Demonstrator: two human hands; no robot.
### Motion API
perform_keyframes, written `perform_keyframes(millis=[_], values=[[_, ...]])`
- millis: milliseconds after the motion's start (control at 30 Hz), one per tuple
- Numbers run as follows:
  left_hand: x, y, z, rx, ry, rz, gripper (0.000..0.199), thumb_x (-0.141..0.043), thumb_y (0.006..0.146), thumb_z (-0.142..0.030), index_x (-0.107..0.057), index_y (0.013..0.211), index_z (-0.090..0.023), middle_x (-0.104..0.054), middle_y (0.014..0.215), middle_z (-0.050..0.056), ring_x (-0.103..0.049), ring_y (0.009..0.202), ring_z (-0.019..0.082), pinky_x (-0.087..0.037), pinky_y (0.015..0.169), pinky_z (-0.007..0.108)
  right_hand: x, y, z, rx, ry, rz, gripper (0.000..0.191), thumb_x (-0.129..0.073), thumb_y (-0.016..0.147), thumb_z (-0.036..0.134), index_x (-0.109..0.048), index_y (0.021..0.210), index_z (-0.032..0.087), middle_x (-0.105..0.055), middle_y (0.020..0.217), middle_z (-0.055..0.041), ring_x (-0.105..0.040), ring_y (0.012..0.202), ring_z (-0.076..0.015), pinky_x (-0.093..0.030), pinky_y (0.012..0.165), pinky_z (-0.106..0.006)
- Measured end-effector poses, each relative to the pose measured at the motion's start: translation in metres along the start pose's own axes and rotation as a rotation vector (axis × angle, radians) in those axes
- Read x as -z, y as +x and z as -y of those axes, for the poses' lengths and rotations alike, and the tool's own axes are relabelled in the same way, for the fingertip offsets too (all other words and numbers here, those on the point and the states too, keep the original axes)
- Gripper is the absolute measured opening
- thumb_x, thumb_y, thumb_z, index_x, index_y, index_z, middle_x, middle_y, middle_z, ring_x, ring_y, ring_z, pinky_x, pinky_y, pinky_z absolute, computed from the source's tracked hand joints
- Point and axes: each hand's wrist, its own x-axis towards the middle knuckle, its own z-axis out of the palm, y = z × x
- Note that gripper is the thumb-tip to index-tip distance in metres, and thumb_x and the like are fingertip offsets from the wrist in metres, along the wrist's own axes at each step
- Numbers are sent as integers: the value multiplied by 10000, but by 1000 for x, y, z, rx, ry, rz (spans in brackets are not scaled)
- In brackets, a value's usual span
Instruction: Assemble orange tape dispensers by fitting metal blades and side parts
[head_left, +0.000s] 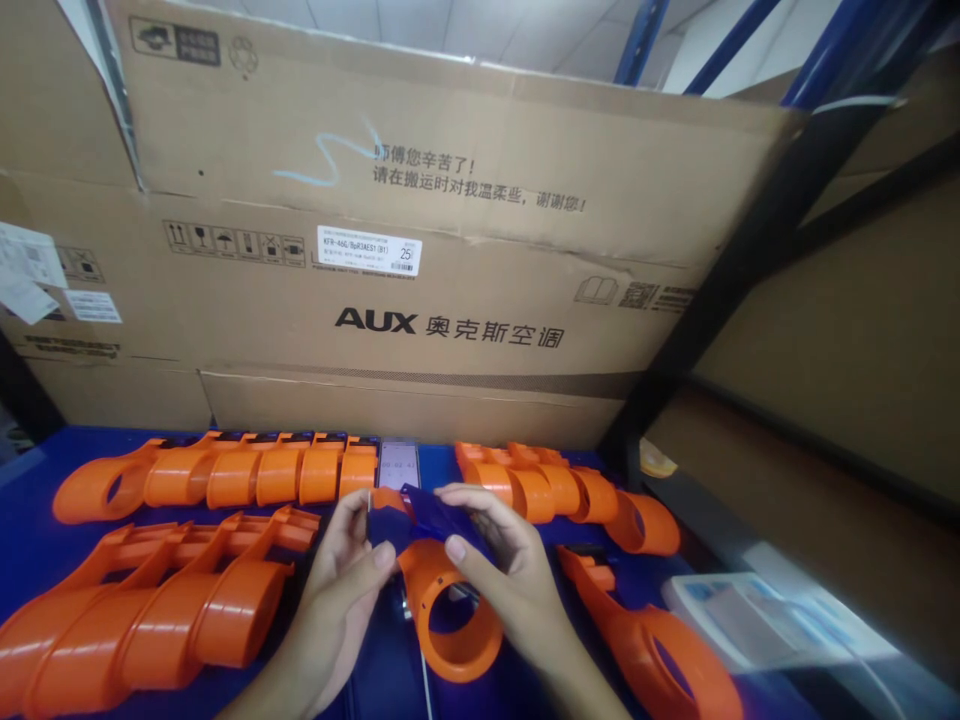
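Along the counter's (352,655) back edge, from its left corner toward the middle, stands a rear row of six orange ring-shaped parts (234,478), side by side. Nearer the front left corner, four larger-looking orange parts (161,632) overlap in a slanting row, their narrow arms pointing toward the back edge.

Just right of these, the left hand (349,575) has its thumb and fingers closed on the upper end of the middle orange part (459,655), where a blue face shows between them. That part is at mid-counter, between the hands, its ring facing the front edge; whether the ring touches the counter cannot be told. Behind it, near the back edge, is a phone (398,468) with digits on its screen.

The right hand (510,565) holds a dark blue piece (442,515) between thumb and fingers, against the part's upper end. Beyond that hand, five orange parts (564,490) run from the back edge toward the right edge. Closer to the front right corner lies a single orange part (637,645), and beside it, at the right edge, a pale blue-and-white packet (772,620).
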Motion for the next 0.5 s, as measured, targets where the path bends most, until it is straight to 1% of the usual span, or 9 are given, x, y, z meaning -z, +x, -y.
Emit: perform_keyframes(millis=[133, 233, 367, 500], values=[[4, 0, 1, -11, 12, -40, 569, -892, 735, -206, -647, 1233, -329, -690, 1301, 28, -651, 1192, 257, -507, 1028, 400, -1, -1, 0, 11, -20, 10, 264, -754, 902, 370, -720, 1145, 272, -717, 1248, -80, -641, 1241, -293, -466, 1122, -437], [4, 1, 1, -34, -1, -22, 573, -896, 736, -200, -657, 1233, -355, -708, 1262, 9, -667, 1167, 242, -526, 1010, 379, -1, -1, 0, 12, -37, 17, 252, -749, 907, 363, -720, 1140, 271, -714, 1245, -80, -641, 1238, -292, -461, 1125, -435], [-3, -1, -2, -68, -18, 26, 532, -897, 734, -200, -682, 1198, -348, -724, 1236, 11, -683, 1143, 252, -531, 1006, 381, 0, -1, 0, 7, -36, 22, 240, -736, 920, 369, -718, 1137, 269, -714, 1240, -78, -644, 1234, -292, -467, 1118, -435], [-10, -6, -4, -97, -15, 2, 539, -888, 734, -202, -680, 1205, -360, -719, 1231, 9, -663, 1169, 267, -521, 1012, 387, 0, -3, -1, -23, -27, 35, 293, -725, 930, 400, -701, 1199, 285, -714, 1267, -71, -635, 1254, -292, -462, 1126, -442]])
